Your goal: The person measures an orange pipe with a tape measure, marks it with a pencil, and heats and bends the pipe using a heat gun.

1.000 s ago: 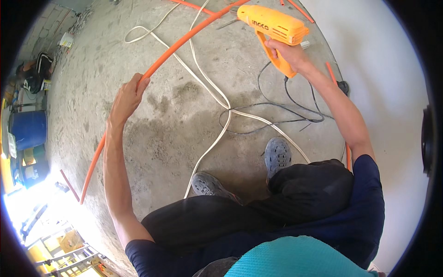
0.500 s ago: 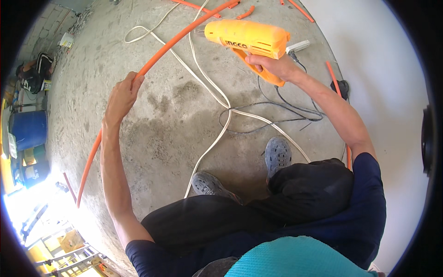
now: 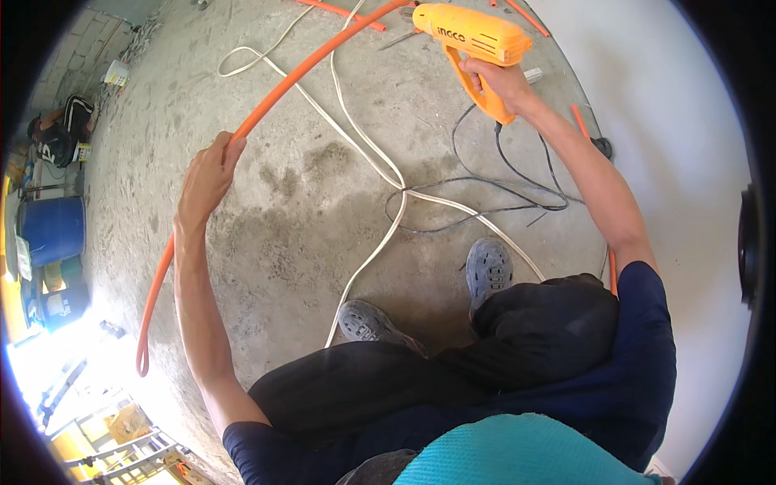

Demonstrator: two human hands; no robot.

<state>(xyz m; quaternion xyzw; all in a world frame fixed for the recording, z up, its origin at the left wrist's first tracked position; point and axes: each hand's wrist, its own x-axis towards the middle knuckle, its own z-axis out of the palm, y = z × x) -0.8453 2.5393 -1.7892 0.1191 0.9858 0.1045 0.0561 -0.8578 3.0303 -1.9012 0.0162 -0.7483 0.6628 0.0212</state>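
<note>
I have the left hand [image 3: 208,174] closed around the pipe [image 3: 303,71], which runs both ways from that grip, and the right hand [image 3: 499,83] wrapped around the gun [image 3: 475,34], near the pipe's forward stretch; pickup is done, remaining work indeterminable.

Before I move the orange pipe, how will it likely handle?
The orange pipe is probably springy: it holds a smooth arc beyond the left hand. Perhaps light: only that hand visibly grips it. Looking round, it could roll.
</note>
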